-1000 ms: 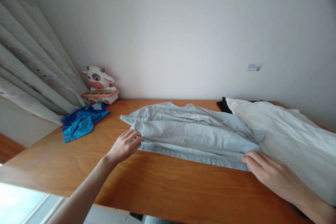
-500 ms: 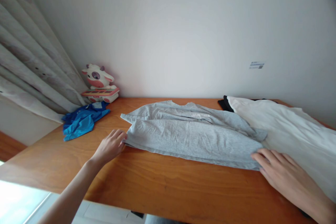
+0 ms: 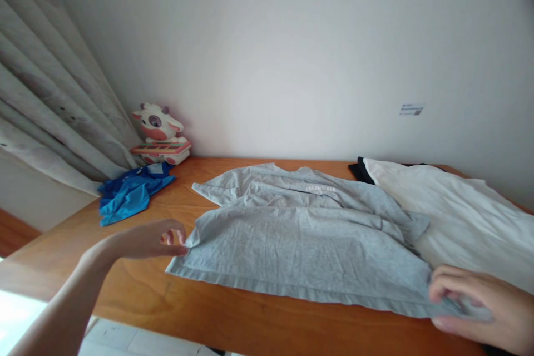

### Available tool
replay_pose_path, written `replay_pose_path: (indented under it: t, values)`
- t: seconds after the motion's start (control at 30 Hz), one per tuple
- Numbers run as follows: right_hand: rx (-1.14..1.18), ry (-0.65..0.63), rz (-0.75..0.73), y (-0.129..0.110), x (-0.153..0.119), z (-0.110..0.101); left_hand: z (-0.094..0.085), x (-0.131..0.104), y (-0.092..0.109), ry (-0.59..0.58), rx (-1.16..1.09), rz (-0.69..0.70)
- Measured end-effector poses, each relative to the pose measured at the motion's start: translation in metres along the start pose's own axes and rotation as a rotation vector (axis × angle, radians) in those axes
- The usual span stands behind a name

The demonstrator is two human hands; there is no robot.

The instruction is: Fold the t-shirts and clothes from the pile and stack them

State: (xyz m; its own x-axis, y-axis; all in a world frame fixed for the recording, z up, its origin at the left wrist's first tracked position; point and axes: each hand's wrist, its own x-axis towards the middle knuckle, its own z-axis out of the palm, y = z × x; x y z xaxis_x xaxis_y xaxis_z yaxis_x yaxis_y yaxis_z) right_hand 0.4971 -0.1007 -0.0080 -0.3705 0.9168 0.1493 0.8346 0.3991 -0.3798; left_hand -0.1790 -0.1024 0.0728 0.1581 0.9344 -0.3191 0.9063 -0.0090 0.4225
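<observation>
A grey T-shirt (image 3: 292, 250) lies spread on the wooden table, its collar toward the wall and white "ESSENTIALS" lettering across the chest. Its lower part bulges up in a loose ridge, and the hem runs along the near side. At the left edge of the fabric, my left hand (image 3: 152, 239) pinches the cloth between thumb and fingers. My right hand (image 3: 479, 303) is curled around the lower right corner, with fabric between its thumb and fingers; it is slightly blurred.
Blue clothing (image 3: 133, 192) lies crumpled at the left, before a toy cow with a keyboard (image 3: 161, 136). A white garment (image 3: 459, 206) covers the right side, over a black one (image 3: 359, 171). Curtains (image 3: 54, 83) hang at the left; a wall (image 3: 271, 55) stands behind the table (image 3: 250, 320).
Both hands have moved toward me and apart, drawing the T-shirt's hem nearer the table's front edge. The lower part of the shirt now lies longer and more spread out.
</observation>
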Motion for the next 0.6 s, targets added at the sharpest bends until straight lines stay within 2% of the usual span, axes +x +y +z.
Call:
replay_pose_path:
  t: [0.03,0.07,0.1,0.17,0.23,0.3,0.4,0.47,0.53,0.6]
  values:
    - [0.064,-0.110,0.048,-0.008,0.011,-0.006,0.001,0.009,0.007,0.069,-0.022,0.001]
    - [0.110,-0.161,0.115,-0.017,0.026,-0.013,0.003,0.021,0.015,0.169,-0.037,0.017]
    - [0.126,-0.126,0.158,-0.024,0.043,-0.019,0.007,0.035,0.024,0.285,-0.043,0.042]
    - [0.103,0.027,0.203,-0.033,0.084,-0.026,0.017,0.067,0.044,0.486,-0.015,0.066]
    - [0.075,0.121,0.221,-0.033,0.123,-0.024,0.028,0.096,0.062,0.589,0.076,0.036]
    - [0.026,0.132,0.271,-0.024,0.154,-0.014,0.034,0.116,0.076,0.564,0.171,-0.059]
    - [-0.129,0.161,0.374,-0.004,0.184,0.004,0.036,0.131,0.086,0.389,0.258,-0.268]
    - [-0.242,0.151,0.452,0.005,0.195,0.013,0.035,0.137,0.087,0.281,0.275,-0.339]
    - [-0.303,0.076,0.508,0.011,0.202,0.018,0.037,0.141,0.083,0.223,0.277,-0.294]
    - [-0.308,-0.007,0.520,0.013,0.207,0.020,0.041,0.145,0.077,0.202,0.273,-0.179]
